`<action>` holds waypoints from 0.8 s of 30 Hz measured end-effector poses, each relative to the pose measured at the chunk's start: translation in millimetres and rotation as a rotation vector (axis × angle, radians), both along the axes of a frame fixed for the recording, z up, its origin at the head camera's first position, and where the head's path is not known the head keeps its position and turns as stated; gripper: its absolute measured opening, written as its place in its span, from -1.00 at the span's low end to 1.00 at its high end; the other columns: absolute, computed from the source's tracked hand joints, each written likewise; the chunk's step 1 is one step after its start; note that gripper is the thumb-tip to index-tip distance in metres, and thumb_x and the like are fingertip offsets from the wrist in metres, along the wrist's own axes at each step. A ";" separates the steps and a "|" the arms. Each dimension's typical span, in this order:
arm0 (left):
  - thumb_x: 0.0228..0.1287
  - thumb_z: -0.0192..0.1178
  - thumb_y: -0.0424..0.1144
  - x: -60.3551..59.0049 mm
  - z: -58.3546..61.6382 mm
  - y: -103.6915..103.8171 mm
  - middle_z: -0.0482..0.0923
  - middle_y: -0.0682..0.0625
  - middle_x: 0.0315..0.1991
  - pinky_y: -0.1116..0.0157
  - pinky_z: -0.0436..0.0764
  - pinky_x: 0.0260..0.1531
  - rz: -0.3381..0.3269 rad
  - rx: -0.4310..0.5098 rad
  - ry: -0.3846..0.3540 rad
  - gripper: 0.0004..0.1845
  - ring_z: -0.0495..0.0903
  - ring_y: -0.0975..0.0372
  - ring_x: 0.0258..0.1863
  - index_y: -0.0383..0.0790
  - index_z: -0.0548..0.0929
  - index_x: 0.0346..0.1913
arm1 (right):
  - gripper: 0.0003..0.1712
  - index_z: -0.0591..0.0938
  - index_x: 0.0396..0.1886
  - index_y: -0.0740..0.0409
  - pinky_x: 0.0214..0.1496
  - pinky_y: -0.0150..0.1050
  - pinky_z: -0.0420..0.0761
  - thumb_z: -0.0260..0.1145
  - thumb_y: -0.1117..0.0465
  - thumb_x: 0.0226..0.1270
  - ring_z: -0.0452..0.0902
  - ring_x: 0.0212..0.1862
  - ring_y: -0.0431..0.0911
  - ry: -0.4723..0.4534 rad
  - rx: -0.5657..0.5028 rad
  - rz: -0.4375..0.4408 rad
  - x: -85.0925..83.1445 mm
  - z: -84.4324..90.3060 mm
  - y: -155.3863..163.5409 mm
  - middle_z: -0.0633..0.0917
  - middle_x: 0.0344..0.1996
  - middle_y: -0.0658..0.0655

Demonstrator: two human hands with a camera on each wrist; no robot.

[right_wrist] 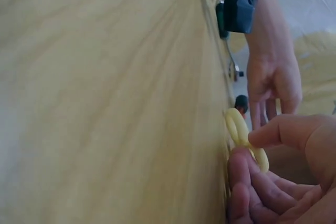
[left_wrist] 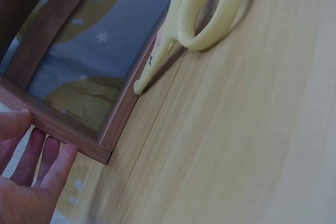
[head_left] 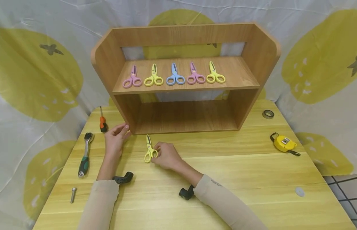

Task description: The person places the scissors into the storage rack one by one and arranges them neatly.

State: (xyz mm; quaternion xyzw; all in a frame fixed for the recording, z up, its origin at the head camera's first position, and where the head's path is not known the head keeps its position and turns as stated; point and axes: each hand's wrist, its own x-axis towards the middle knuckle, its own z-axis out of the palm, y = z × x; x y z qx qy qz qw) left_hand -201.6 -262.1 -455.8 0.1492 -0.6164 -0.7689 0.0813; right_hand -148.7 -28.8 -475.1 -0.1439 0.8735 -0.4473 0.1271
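My right hand point(head_left: 168, 155) pinches one finger loop of the yellow scissors point(head_left: 148, 150) between thumb and fingers, low over the table in front of the shelf. The blades point toward the wooden shelf point(head_left: 185, 131); in the left wrist view the scissors point(left_wrist: 212, 11) overlap its front edge. At the shelf's lower left corner, my left hand point(head_left: 115, 139) touches the side panel with its fingertips, the fingers loosely bent. On the upper board lie pink scissors point(head_left: 132, 78), yellow scissors point(head_left: 154, 76), blue scissors point(head_left: 175, 76), more pink scissors point(head_left: 194, 75) and more yellow scissors point(head_left: 214, 74), in a row.
Left on the table are an orange screwdriver point(head_left: 102, 123), a ratchet wrench point(head_left: 85, 156) and a bolt point(head_left: 73, 195). To the right lie a roll of tape point(head_left: 268, 114), a yellow tape measure point(head_left: 283, 143) and a metal washer point(head_left: 299, 191). Patterned curtains hang behind.
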 end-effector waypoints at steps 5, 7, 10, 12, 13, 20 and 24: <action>0.32 0.38 -0.43 0.4 -1.5 -1.2 0.69 0.00 -0.16 0.11 0.69 0.16 0.006 0.007 -0.006 -0.80 0.75 0.20 -0.08 -0.35 0.78 -0.03 | -0.55 0.69 0.04 0.18 -0.54 -0.45 0.61 0.59 0.25 0.14 0.61 -0.49 -0.26 -0.048 -0.089 0.001 1.6 1.4 4.7 0.75 -0.49 -0.04; 0.32 0.38 -0.42 0.1 -1.3 -0.5 0.68 0.00 -0.15 0.09 0.68 0.18 0.000 0.003 -0.010 -0.79 0.75 0.19 -0.07 -0.35 0.77 -0.01 | -0.55 0.69 0.05 0.19 -0.56 -0.45 0.60 0.58 0.28 0.15 0.61 -0.50 -0.26 -0.058 -0.116 0.002 3.0 3.5 8.9 0.75 -0.50 -0.05; 0.32 0.38 -0.42 -0.7 -0.3 0.1 0.68 0.00 -0.14 0.08 0.67 0.19 -0.006 0.004 -0.006 -0.76 0.75 0.20 -0.07 -0.37 0.76 0.02 | -0.54 0.68 0.11 0.21 -0.57 -0.46 0.59 0.56 0.31 0.20 0.61 -0.51 -0.26 -0.061 -0.145 0.011 5.0 9.6 17.4 0.76 -0.50 -0.04; 0.32 0.38 -0.42 -1.2 0.2 0.1 0.68 0.00 -0.14 0.09 0.68 0.18 -0.007 0.004 -0.003 -0.76 0.75 0.21 -0.08 -0.37 0.76 0.02 | -0.54 0.68 0.13 0.20 -0.54 -0.47 0.61 0.54 0.31 0.21 0.62 -0.50 -0.26 -0.052 -0.161 0.015 5.7 15.0 23.7 0.77 -0.48 -0.04; 0.32 0.38 -0.42 -1.8 0.2 0.1 0.68 -0.01 -0.13 0.09 0.68 0.18 -0.005 0.007 -0.003 -0.76 0.75 0.21 -0.09 -0.37 0.76 0.02 | -0.53 0.68 0.14 0.19 -0.54 -0.46 0.61 0.53 0.32 0.21 0.63 -0.50 -0.25 -0.050 -0.173 0.017 6.4 18.5 27.2 0.77 -0.47 -0.03; 0.32 0.40 -0.37 -7.9 -11.8 -2.2 0.68 0.01 -0.12 0.15 0.72 0.13 0.007 -0.001 -0.004 -0.76 0.74 0.23 -0.08 -0.33 0.76 0.02 | -0.55 0.70 0.13 0.18 -0.38 -0.38 0.75 0.48 0.32 0.22 0.70 -0.41 -0.20 0.043 -0.222 0.032 12.0 45.5 55.3 0.79 -0.43 -0.02; 0.32 0.39 -0.37 -7.3 -11.7 -3.3 0.68 0.01 -0.12 0.15 0.73 0.13 0.010 -0.005 -0.009 -0.77 0.74 0.23 -0.08 -0.31 0.77 0.01 | -0.57 0.71 0.13 0.13 -0.27 -0.35 0.78 0.44 0.30 0.22 0.69 -0.36 -0.20 0.104 -0.226 0.035 16.9 66.2 71.6 0.78 -0.44 -0.07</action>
